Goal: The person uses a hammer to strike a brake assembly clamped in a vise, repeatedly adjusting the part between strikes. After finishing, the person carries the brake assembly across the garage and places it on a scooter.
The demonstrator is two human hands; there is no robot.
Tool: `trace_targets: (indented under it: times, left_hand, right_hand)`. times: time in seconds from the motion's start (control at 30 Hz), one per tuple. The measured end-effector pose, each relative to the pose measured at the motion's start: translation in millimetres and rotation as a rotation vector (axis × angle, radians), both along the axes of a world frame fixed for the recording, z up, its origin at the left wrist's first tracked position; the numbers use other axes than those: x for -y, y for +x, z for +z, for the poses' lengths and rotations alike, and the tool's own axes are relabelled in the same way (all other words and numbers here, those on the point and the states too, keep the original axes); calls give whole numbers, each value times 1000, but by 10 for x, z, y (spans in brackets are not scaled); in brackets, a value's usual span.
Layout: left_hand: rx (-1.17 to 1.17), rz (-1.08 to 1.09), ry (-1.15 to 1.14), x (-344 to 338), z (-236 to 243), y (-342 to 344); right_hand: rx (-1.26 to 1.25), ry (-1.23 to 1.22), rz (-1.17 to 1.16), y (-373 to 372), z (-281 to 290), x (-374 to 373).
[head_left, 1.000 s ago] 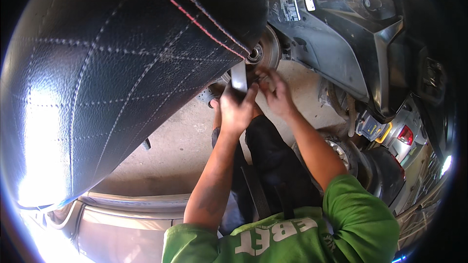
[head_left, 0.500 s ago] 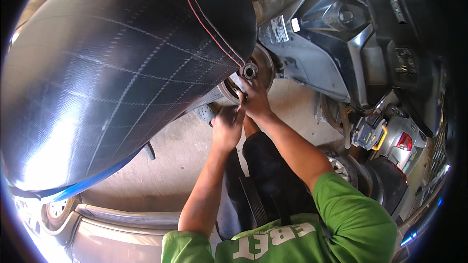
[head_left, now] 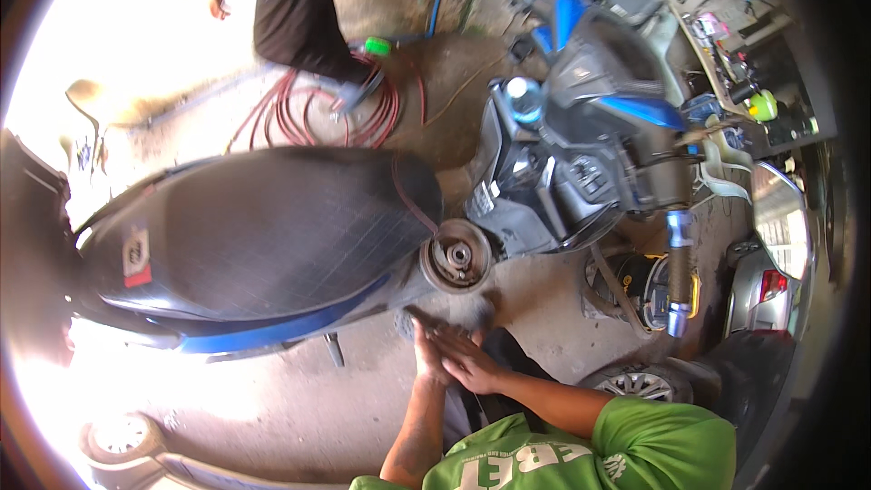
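My left hand [head_left: 430,356] and my right hand [head_left: 470,367] are pressed together in front of my body, palms facing, their fingers stretched out. Nothing shows between them, though the touching palms are hidden. Just beyond them a round metal drum part [head_left: 457,257] with a raised centre hub rests at the front of the scooter's black seat [head_left: 299,222]. Both hands are apart from this part. My feet are partly visible below the drum, in grey shoes [head_left: 472,310] that look blurred.
The scooter's front body [head_left: 581,172] has blue trim and a bottle [head_left: 523,100]. Beyond the seat, another person [head_left: 299,14] in dark trousers stands by a coiled red hose [head_left: 290,109]. A wheel [head_left: 640,386] stands at my right; a black-and-yellow container [head_left: 635,286] lies beyond it.
Both hands have drawn back from the metal drum part toward my body and come together. The view has pulled back, bringing the whole seat, the handlebar and the other person into sight.
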State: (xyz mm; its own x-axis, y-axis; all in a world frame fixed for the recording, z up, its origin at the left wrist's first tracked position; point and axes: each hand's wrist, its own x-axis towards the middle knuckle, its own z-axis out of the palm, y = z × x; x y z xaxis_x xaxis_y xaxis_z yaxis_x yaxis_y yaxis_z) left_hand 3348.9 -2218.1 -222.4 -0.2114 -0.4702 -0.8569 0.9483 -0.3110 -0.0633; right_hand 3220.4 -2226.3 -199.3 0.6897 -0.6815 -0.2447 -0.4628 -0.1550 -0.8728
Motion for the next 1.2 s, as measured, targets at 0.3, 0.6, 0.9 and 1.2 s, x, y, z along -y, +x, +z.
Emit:
trace_targets:
  times: [0.3,0.6,0.9,1.2]
  left_hand:
    - [411,-240,-433,-335,501,374]
    - [907,-597,-163,-545,793,-45]
    - [791,-1094,-671,-136,950,-2921]
    - [27,-1286,-496,-58,1896,-5829]
  right_hand:
    - [-664,159,-319,-2642,105,-178]
    - [-245,711,-1301,-4766,132,-1977]
    - [-53,632,-1605,-5479,188,-3157]
    - [-78,-504,-1110,-5713,1855,-1450]
